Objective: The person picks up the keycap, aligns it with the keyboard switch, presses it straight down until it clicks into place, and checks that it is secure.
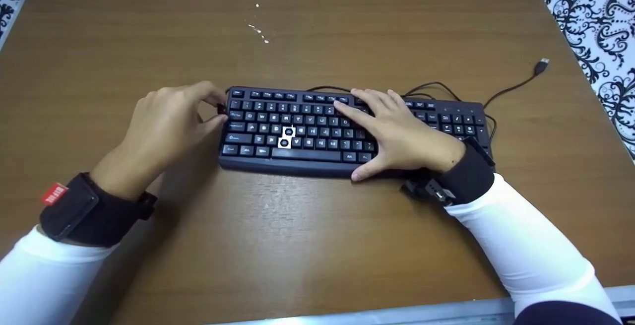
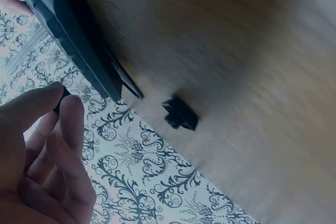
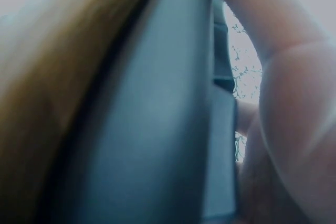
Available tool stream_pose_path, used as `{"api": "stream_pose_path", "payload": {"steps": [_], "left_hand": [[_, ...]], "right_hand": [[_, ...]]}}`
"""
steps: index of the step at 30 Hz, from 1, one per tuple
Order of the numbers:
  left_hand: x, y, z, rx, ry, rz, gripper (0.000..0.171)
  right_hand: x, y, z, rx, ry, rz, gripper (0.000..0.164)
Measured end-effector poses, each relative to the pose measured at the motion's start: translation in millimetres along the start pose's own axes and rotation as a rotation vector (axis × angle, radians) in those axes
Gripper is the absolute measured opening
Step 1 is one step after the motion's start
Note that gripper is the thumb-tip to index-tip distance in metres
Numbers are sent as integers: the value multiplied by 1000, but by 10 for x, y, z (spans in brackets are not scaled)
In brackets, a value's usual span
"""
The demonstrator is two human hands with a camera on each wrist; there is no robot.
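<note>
A black keyboard (image 1: 307, 154) lies on the wooden table. Two neighbouring keys are off it, leaving white square sockets (image 1: 288, 131) with dark centres. My left hand (image 1: 163, 121), at the keyboard's left end, pinches a small black keycap (image 2: 62, 99) between thumb and fingertips. A loose black keycap (image 2: 180, 114) lies on the tabletop in the left wrist view; the left hand hides it in the head view. With fingers spread, my right hand (image 1: 397, 136) rests across the keyboard's right-middle part, its thumb at the front edge. The keyboard's edge fills much of the right wrist view.
A black cable (image 1: 436, 85) loops behind the keyboard, and its USB plug (image 1: 541, 66) lies at the right. Small white specks (image 1: 258, 30) mark the far tabletop. Black-and-white patterned cloth (image 1: 595, 32) shows beyond the table's sides. A grey strip (image 1: 397, 312) runs along the near edge.
</note>
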State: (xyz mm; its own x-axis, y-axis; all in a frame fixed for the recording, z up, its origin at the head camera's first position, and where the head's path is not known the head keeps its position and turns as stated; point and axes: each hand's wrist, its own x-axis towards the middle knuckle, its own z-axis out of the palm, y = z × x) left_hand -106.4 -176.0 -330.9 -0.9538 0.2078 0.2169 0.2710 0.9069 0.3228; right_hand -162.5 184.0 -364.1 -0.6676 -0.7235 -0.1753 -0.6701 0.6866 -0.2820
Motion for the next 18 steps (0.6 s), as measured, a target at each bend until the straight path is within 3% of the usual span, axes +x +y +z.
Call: {"api": "stream_pose_path", "payload": {"steps": [7, 18], "left_hand": [[39, 56, 70, -36, -3, 85, 26], [34, 18, 163, 4, -63, 72, 23]], "right_hand": [[4, -3, -5, -5, 0, 5, 128], [12, -5, 1, -3, -6, 11, 128]]}}
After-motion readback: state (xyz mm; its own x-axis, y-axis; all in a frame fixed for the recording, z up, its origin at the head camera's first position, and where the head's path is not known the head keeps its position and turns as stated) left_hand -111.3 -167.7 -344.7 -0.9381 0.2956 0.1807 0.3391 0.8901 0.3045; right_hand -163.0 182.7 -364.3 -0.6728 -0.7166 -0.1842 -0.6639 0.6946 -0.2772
